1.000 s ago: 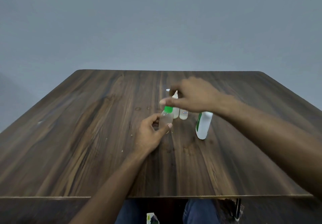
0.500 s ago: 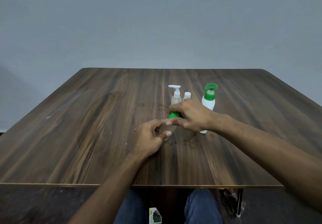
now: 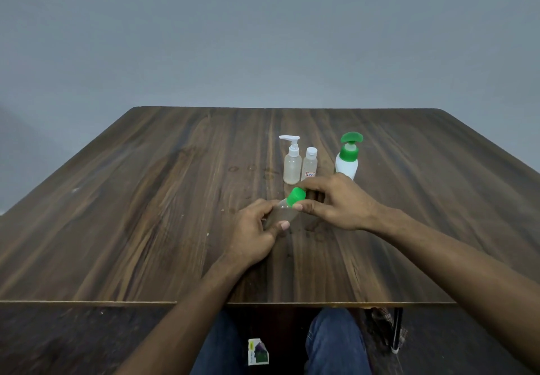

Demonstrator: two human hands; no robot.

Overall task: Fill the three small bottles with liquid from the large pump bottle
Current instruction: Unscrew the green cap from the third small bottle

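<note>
My left hand (image 3: 257, 233) grips a small clear bottle (image 3: 283, 213) tilted above the table's middle. My right hand (image 3: 336, 203) pinches the bottle's green cap (image 3: 295, 196) between thumb and fingers. Behind them stand a small clear bottle with a white pump (image 3: 292, 161) and a small clear bottle with a white screw cap and a label (image 3: 309, 165). The large white pump bottle with a green pump head (image 3: 347, 157) stands upright to their right, just beyond my right hand.
The dark wooden table (image 3: 146, 214) stretches wide on both sides, with its near edge (image 3: 87, 303) in front of my knees. A small printed card (image 3: 257, 352) lies on the floor between my legs. A grey wall rises behind the table.
My right hand came down from above the standing bottles onto the green cap. Both hands drew the capped bottle nearer and tilted it. The view shifted upward, revealing the large pump bottle's green head.
</note>
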